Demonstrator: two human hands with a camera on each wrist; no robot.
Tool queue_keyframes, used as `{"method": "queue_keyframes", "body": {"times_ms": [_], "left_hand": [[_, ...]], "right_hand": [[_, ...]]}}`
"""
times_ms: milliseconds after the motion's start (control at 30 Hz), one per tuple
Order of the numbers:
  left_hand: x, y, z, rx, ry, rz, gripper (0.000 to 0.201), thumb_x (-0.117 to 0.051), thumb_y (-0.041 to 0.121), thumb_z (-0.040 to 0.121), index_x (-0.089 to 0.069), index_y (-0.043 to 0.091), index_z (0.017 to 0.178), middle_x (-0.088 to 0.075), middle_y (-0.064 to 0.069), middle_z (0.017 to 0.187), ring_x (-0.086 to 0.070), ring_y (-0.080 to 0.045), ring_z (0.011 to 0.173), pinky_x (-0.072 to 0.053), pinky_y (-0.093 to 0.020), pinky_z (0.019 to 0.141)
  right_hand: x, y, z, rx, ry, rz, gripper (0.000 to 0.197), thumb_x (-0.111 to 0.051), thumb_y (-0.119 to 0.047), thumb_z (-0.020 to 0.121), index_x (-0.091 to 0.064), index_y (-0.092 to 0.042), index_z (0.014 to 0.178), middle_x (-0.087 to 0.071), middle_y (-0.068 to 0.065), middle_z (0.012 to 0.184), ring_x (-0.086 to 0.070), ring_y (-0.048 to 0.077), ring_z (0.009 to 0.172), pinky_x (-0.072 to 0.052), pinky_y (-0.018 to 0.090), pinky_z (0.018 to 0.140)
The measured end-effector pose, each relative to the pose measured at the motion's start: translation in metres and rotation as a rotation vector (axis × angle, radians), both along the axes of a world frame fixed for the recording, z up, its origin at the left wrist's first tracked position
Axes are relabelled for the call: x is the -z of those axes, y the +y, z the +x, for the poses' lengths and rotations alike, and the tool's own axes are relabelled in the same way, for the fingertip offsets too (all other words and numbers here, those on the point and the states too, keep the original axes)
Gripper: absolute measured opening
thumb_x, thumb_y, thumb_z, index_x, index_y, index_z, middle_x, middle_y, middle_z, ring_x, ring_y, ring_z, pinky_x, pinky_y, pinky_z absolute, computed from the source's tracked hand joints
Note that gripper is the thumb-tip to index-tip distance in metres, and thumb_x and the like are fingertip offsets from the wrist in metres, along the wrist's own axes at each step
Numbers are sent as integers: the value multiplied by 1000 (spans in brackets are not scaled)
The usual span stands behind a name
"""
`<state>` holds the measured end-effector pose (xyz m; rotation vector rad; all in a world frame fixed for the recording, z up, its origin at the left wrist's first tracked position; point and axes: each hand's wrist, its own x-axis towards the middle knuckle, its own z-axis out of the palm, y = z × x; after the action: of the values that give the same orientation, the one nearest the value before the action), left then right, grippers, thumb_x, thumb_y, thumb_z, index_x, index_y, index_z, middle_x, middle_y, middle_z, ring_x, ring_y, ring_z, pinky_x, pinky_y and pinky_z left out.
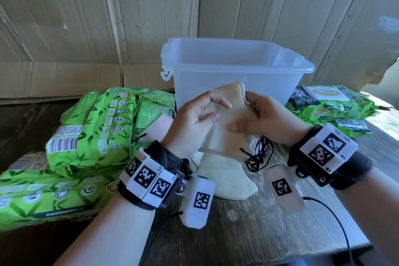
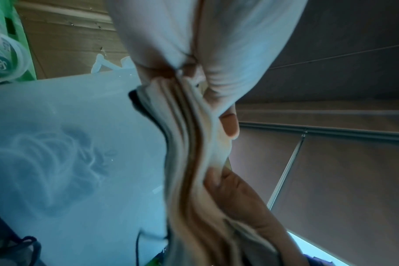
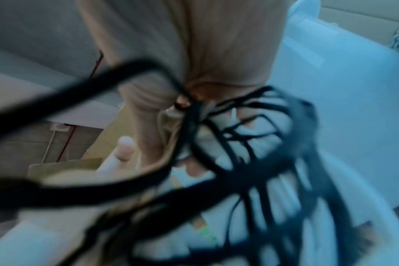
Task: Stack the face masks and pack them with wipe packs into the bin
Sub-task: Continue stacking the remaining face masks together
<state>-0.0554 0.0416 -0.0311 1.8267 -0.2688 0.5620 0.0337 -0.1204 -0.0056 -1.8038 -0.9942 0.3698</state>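
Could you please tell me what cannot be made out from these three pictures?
- Number of face masks in the held stack: head view, both hands cover it; left wrist view blurs the layers.
- Bin floor: head view, the cloudy front wall and the masks hide it.
- Right hand fingers: right wrist view, blurred black ear loops cross them.
- Wipe packs small print: head view, too small.

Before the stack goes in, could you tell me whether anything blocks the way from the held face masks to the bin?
Nothing visible does: both hands hold the stack of face masks right before the open, lidless bin.
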Motion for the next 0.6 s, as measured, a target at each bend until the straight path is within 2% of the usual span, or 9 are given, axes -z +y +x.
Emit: {"method": "queue_keyframes", "body": {"times_ms": [33, 100, 167, 233, 333, 400, 467, 533, 600], "left_hand": [[1, 1, 1, -45, 32, -18, 33, -52, -4, 88, -64, 25, 78, -60, 22, 62, -43, 2, 48, -34, -10, 49], [0, 3, 1, -183, 31, -56, 39, -51, -7, 88, -68, 27, 77, -57, 20, 51, -26, -3, 35, -20, -13, 40], [-2, 5, 1, -321, -15, -104, 39, -49, -9, 88, -69, 24, 86, -68, 14, 78, -32, 1, 35, -22, -8, 40], [-5, 7, 2, -451, -37, -128, 36, -47, -10, 88, -70, 17, 94, -67, 5, 89, -39, 2, 39, -25, -4, 43], [-5, 10, 2, -565, -57, -142, 37, -45, -10, 87, -71, 14, 99, -71, -14, 97, -43, -14, 54, -29, -9, 42], [-5, 11, 1, -590, -63, -159, 39, -44, -11, 87, -71, 16, 98, -70, -18, 99, -48, -25, 65, -38, -29, 48], [-6, 11, 1, -602, -63, -162, 42, -44, -10, 86, -71, 20, 96, -71, -16, 99, -49, -32, 77, -41, -37, 58], [-6, 12, 0, -625, -62, -154, 43, -43, -10, 85, -70, 23, 95, -71, -14, 99, -52, -39, 88, -45, -43, 67], [-6, 12, 0, -641, -55, -154, 45, -43, -9, 84, -69, 26, 94, -72, -13, 98, -52, -46, 94, -47, -46, 72]], "right_hand": [[1, -1, 3, 18, -19, -28, 42, -82, -14, 60, -56, -12, 93, -65, 7, 75, -59, 15, 60, -50, 27, 55], [3, -4, 11, 113, -56, -30, 38, -79, -2, 64, -54, -19, 88, -65, 12, 70, -56, 17, 53, -48, 29, 55], [8, -7, 21, 258, -57, 60, 39, -73, 7, 70, -54, -23, 86, -64, 9, 68, -57, 15, 55, -49, 29, 61], [14, -6, 30, 389, -77, 103, 34, -73, 1, 73, -54, -23, 87, -63, 3, 77, -58, 18, 67, -48, 33, 73], [19, 1, 34, 442, -177, -82, 20, -69, -11, 80, -55, -24, 83, -60, -5, 83, -55, 10, 70, -42, 25, 66], [20, 10, 24, 267, -262, -372, 17, -65, -8, 83, -60, -24, 83, -62, -8, 85, -57, 2, 72, -41, 21, 69], [23, 22, 9, 15, -391, -668, 28, -65, -8, 84, -64, -23, 107, -62, -6, 111, -58, 7, 97, -43, 21, 84], [28, 36, -3, -213, -495, -824, 60, -68, -11, 81, -46, -29, 133, -41, -4, 143, -45, 15, 122, -37, 26, 98], [33, 51, -6, -356, -520, -900, 89, -75, -15, 75, -22, -34, 145, -21, -4, 154, -38, 19, 128, -35, 32, 102]]}}
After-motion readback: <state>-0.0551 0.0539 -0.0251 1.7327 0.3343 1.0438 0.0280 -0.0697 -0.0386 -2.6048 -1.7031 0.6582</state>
